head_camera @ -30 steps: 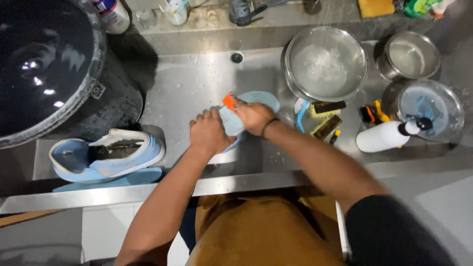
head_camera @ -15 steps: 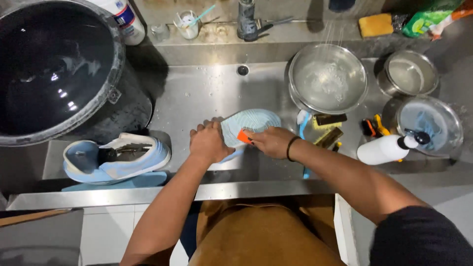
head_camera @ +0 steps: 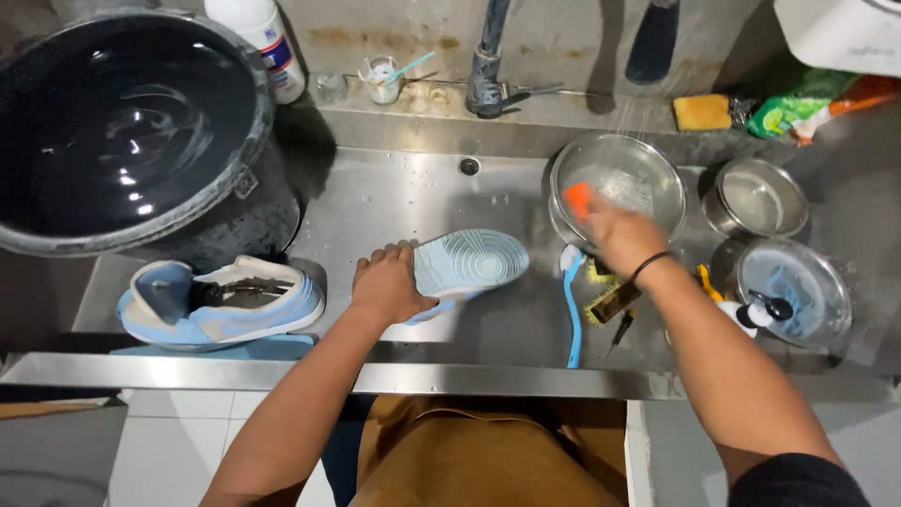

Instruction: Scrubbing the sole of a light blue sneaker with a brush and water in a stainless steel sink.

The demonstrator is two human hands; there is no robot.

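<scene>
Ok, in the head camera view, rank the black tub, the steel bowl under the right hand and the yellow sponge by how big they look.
1. Black tub, though it sits nearer the camera.
2. Steel bowl.
3. Yellow sponge.
</scene>
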